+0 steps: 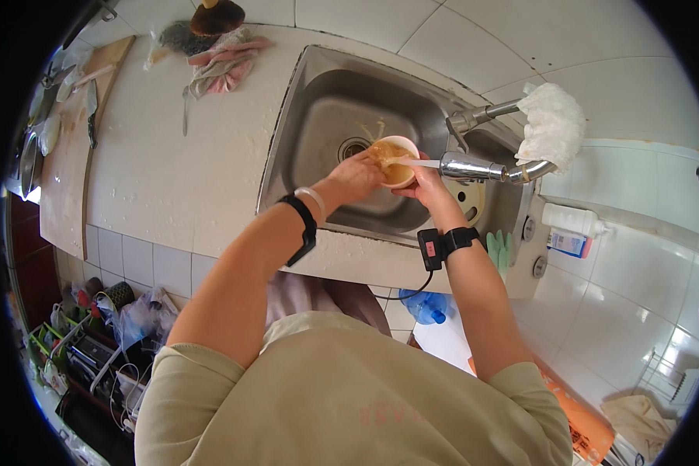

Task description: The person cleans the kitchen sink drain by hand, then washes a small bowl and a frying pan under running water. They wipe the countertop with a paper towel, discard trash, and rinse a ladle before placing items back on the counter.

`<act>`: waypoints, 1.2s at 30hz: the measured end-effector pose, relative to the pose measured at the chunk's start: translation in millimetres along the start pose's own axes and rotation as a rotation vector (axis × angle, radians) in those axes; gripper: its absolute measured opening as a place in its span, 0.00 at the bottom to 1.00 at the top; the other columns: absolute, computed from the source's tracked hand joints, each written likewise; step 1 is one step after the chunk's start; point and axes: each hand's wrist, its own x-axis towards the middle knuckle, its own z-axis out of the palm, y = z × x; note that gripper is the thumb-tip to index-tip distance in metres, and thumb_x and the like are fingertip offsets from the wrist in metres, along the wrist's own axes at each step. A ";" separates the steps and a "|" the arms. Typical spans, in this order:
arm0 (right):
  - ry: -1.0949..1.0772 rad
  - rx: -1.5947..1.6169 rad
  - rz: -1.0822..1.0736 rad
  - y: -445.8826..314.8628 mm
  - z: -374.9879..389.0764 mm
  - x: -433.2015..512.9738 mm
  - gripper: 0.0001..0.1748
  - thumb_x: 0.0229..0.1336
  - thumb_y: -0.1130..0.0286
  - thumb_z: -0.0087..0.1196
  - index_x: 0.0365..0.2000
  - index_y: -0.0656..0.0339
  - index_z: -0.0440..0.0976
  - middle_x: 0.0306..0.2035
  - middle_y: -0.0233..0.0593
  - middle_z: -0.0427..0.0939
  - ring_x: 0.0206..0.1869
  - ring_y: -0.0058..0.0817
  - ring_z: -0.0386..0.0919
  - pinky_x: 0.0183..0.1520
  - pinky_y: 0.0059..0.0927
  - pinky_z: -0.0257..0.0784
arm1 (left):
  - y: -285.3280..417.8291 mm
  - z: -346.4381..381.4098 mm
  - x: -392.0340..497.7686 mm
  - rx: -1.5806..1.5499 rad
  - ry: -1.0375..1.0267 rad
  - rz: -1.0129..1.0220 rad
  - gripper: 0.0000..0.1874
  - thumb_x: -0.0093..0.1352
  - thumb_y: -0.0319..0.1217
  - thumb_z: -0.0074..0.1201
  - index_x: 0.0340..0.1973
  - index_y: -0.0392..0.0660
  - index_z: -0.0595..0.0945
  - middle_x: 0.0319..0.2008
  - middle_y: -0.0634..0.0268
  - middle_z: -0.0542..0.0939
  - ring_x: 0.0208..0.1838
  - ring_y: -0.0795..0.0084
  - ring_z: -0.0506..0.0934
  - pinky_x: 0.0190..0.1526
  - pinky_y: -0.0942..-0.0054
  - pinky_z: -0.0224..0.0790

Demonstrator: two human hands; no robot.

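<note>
My right hand (424,182) grips a white bowl (406,143) from its right side, thumb near the rim. Brownish, cloudy liquid (395,173) fills much of the bowl. From the chrome faucet spout (472,167), a stream of water runs into it. My left hand (358,176) is at the bowl's left rim, fingertips reaching the liquid; whether they hold anything is hidden. Below is the stainless steel sink (326,125), with its drain (352,148) partly covered by my left hand. Pale yellowish strands (378,129) lie beside the drain.
White cloth (552,125) wraps the faucet pipe. A smaller basin to the right holds a cream perforated piece (472,198); green gloves (499,250) hang at its front. Left are rags (230,61), a fork (185,110), and a knife (92,113) on a wooden board (70,192).
</note>
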 end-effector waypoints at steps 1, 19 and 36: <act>-0.043 0.042 -0.008 1.4 1.2 -0.8 0.30 0.51 0.63 0.58 0.56 0.44 0.63 0.46 0.39 0.74 0.45 0.35 0.77 0.37 0.47 0.80 | 0.2 1.3 -0.5 -0.079 -0.031 -0.119 0.09 0.60 0.29 0.52 0.35 0.46 0.82 0.36 0.60 0.83 0.46 0.61 0.78 0.54 0.62 0.66; -0.105 0.053 0.012 3.9 -0.7 -0.1 0.34 0.52 0.56 0.57 0.59 0.48 0.60 0.47 0.40 0.74 0.37 0.34 0.79 0.23 0.35 0.80 | -6.1 1.0 -0.8 0.021 -0.381 -0.247 0.17 0.58 0.30 0.56 0.44 0.46 0.80 0.45 0.59 0.81 0.52 0.60 0.76 0.57 0.60 0.65; -0.161 0.005 -0.043 -8.2 -8.0 -4.5 0.35 0.50 0.58 0.58 0.59 0.46 0.61 0.50 0.43 0.74 0.43 0.42 0.79 0.35 0.49 0.81 | -6.1 3.8 -8.0 -0.058 -0.232 -0.200 0.27 0.56 0.28 0.56 0.53 0.52 0.76 0.54 0.57 0.75 0.62 0.57 0.68 0.65 0.57 0.54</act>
